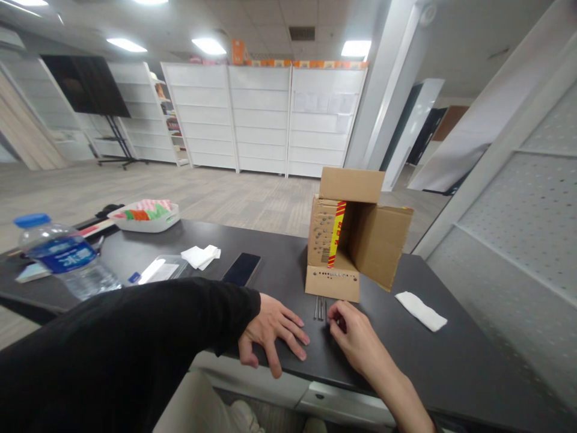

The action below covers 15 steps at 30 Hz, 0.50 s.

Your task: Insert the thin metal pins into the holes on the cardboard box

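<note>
Several thin metal nails (320,308) lie side by side on the dark table, just in front of an open cardboard box (322,240). My right hand (354,331) is at their right end, thumb and forefinger pinched at the rightmost nail (325,309). The fingers partly hide that nail. Resting on the table to the left of the nails, my left hand (274,331) has its fingers spread and holds nothing. Round nail-head-like dots stud the box's left side, and a row of small holes or dots runs along its lowered front flap (332,284).
A phone (242,269), white tissues (201,257) and a clear plastic case (164,269) lie to the left. Beyond my left sleeve stands a water bottle (67,255), with a white basket (146,222) farther back. A folded tissue (421,311) lies at right.
</note>
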Each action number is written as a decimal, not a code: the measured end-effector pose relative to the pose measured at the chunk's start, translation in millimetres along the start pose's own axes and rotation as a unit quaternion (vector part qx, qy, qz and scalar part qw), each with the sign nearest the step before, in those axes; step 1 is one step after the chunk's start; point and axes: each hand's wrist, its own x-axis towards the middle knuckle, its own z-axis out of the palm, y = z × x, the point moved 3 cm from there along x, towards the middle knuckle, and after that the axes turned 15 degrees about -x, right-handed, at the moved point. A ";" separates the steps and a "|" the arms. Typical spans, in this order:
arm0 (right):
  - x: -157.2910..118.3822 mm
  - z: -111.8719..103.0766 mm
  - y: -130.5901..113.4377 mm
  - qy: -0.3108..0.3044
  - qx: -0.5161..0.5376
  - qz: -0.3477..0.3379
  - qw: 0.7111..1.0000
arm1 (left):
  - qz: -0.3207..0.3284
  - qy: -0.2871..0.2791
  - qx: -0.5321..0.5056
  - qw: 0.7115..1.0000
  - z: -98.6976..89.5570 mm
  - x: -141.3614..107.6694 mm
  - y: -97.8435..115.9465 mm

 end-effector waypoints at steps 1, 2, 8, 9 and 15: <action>0.2 0.9 -0.3 -0.001 0.001 -0.001 1.000 | -0.004 -0.005 0.001 1.000 0.4 -0.2 -0.5; 0.5 1.5 -0.6 -0.001 0.002 -0.002 1.000 | -0.016 -0.013 -0.003 1.000 0.8 -0.3 -1.3; 3.6 4.7 0.5 0.000 0.004 0.000 1.000 | -0.054 -0.033 -0.012 0.998 1.6 -0.3 -3.6; 4.1 5.4 1.0 0.000 0.003 0.000 1.000 | -0.055 -0.032 -0.011 0.998 1.8 -0.5 -3.9; 6.0 8.8 2.4 0.000 0.003 -0.004 1.000 | -0.020 -0.012 -0.014 1.000 0.7 -0.6 -1.8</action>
